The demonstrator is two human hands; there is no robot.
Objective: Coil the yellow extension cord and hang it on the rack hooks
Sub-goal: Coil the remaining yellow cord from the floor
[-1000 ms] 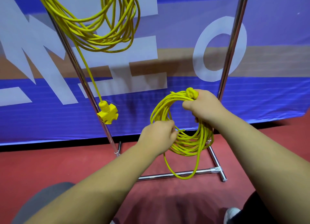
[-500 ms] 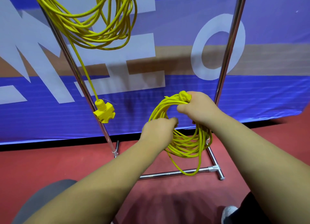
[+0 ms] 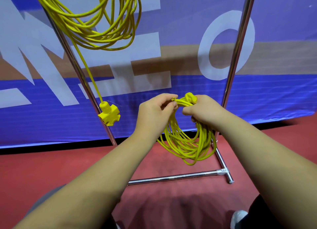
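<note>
Head view, frame centre: right hand [image 3: 204,113] grips the top of the coiled yellow extension cord [image 3: 187,146], left hand [image 3: 154,113] pinches a strand beside it. Best bunch the loops snugly before lifting toward the chrome rack [image 3: 238,40].

Shiny metal rack [image 3: 173,177] (matt floor [image 3: 51,168])

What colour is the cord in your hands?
The coiled cord is bright yellow all over, seen best in the head view.
</note>
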